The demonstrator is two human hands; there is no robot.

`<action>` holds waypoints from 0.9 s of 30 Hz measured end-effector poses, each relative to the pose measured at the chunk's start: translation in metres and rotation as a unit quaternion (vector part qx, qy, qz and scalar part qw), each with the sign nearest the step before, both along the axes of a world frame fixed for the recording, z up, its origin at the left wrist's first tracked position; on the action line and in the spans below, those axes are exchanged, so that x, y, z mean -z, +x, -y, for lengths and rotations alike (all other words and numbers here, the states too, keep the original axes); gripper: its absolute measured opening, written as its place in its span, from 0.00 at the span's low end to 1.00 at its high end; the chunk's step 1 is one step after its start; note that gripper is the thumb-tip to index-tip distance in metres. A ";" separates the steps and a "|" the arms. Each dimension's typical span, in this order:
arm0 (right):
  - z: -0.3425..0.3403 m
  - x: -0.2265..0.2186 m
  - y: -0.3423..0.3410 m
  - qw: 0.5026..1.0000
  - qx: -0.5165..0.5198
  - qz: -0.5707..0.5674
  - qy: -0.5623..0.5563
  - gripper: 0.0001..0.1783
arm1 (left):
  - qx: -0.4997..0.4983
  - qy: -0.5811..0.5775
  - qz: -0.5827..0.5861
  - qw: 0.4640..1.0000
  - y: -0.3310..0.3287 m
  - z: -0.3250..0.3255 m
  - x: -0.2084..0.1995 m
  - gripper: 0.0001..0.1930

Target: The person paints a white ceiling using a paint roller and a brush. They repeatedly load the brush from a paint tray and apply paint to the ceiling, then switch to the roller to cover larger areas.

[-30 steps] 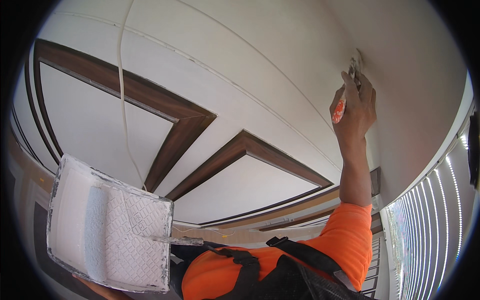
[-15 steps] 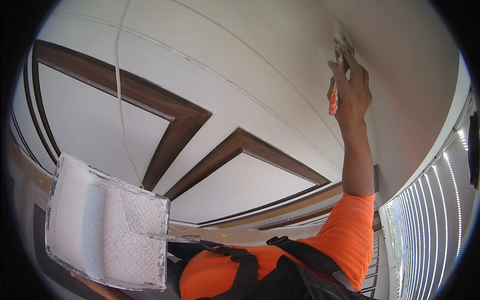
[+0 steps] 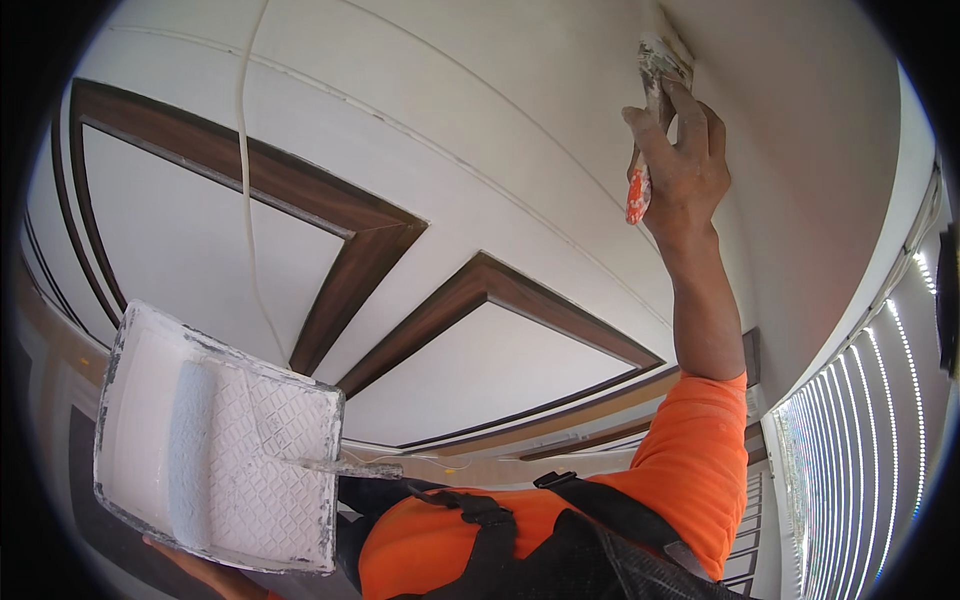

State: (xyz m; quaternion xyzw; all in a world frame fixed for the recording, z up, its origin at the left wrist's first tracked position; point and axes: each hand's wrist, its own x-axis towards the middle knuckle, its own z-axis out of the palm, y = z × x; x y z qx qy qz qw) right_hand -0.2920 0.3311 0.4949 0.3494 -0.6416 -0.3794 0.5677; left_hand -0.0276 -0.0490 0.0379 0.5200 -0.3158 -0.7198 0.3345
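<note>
My right hand (image 3: 688, 165) is raised high, its fingers wrapped round a paintbrush (image 3: 640, 185) with a paint-spotted red handle end. The brush's paint-caked bristles touch the pale surface near the corner where wall and ceiling-like panel meet. At the lower left, a paint tray (image 3: 325, 520) with a crusted grey-white rim holds pale paint. In it lies a fluffy paint roller (image 3: 190, 455), its handle sticking out over the right rim. My left hand (image 3: 175, 555) is mostly hidden beneath the tray's lower edge and supports it; its fingers do not show.
A white cable (image 3: 243, 150) hangs down past the dark wooden trim frames (image 3: 380, 245) on the white panels. Slatted blinds (image 3: 850, 430) let in light at the right. Black straps (image 3: 610, 510) cross my orange shirt.
My right hand has moved slightly left and upward with the paintbrush along the surface. The tray has barely shifted.
</note>
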 end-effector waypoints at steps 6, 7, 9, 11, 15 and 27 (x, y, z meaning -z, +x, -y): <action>-0.057 0.002 0.024 0.994 0.105 -0.012 -0.020 0.16 | -0.006 0.011 -0.014 1.000 0.003 0.001 0.003 0.39; -0.069 0.003 0.032 0.989 0.138 -0.019 -0.051 0.15 | -0.013 0.018 -0.008 1.000 -0.001 -0.002 -0.005 0.39; -0.077 0.011 0.046 0.974 0.183 -0.006 -0.131 0.15 | -0.025 0.015 0.007 1.000 -0.002 -0.002 -0.008 0.39; -0.078 0.015 0.051 0.966 0.196 0.005 -0.171 0.14 | -0.018 -0.009 0.024 1.000 0.000 -0.001 -0.004 0.39; -0.045 0.010 0.037 0.980 0.143 0.011 -0.136 0.16 | 0.001 -0.023 0.015 1.000 0.004 -0.001 0.004 0.38; -0.065 -0.001 0.022 0.995 0.095 -0.007 -0.029 0.18 | -0.006 -0.004 -0.012 1.000 0.005 0.003 0.010 0.37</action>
